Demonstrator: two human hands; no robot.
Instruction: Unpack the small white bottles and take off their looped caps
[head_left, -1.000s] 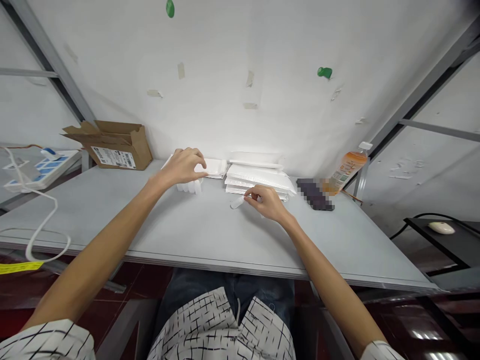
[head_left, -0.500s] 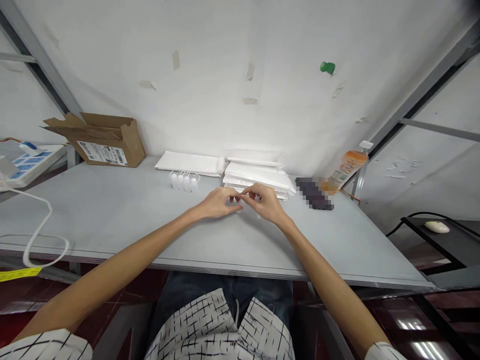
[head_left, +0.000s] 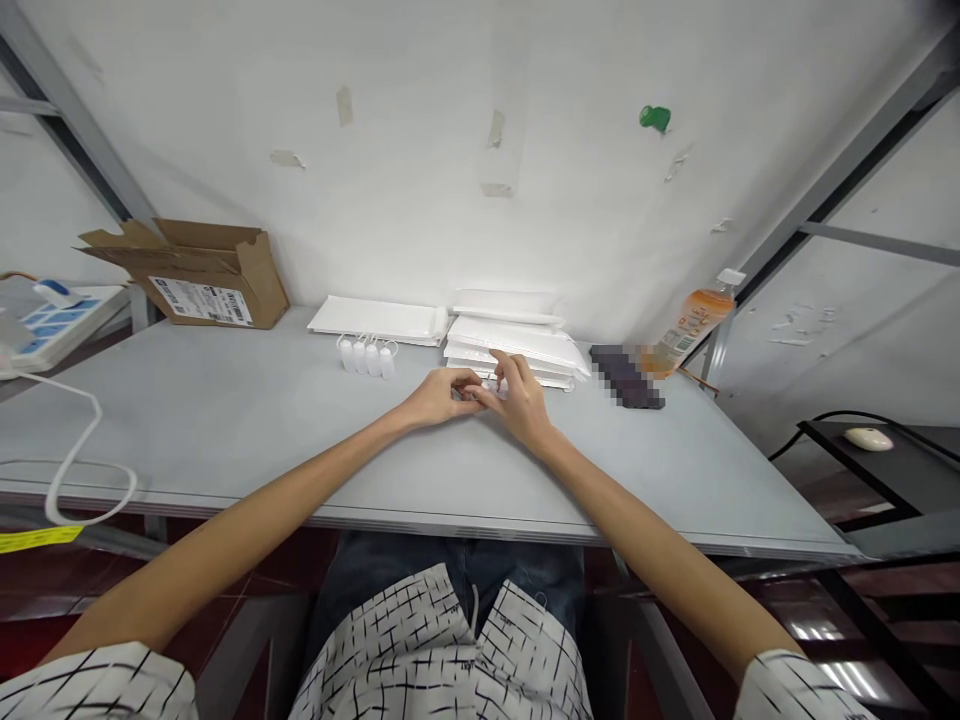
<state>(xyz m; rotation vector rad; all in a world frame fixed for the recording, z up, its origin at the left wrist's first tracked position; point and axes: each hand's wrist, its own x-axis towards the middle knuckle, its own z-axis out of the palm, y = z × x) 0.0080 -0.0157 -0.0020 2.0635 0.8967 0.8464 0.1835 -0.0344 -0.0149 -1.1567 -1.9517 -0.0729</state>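
Over the middle of the table, my left hand (head_left: pixel 441 396) is closed, thumb and fingertips pinched together. My right hand (head_left: pixel 523 400) meets it, its thumb against the left fingertips and its index finger raised and bent. Between them shows a small translucent white piece (head_left: pixel 491 384), mostly covered by the fingers; its kind is too small to tell. Left of my hands, several small white squeeze bottles (head_left: pixel 373 360) with looped cap straps stand upright in a row. Just behind my hands lies a stack of white envelope-like packets (head_left: pixel 517 340).
A flatter white packet pile (head_left: pixel 379 318) lies beside the stack. An opened cardboard box (head_left: pixel 217 275) stands at the back left. To the right are a dark blurred-out flat object (head_left: pixel 626 378) and an orange drink bottle (head_left: pixel 697 320). A white cable (head_left: pixel 94 430) crosses the table's left end.
My right hand has turned and its index finger has lifted away from the pinch. More of the small translucent piece shows between my hands. The view has tipped slightly.
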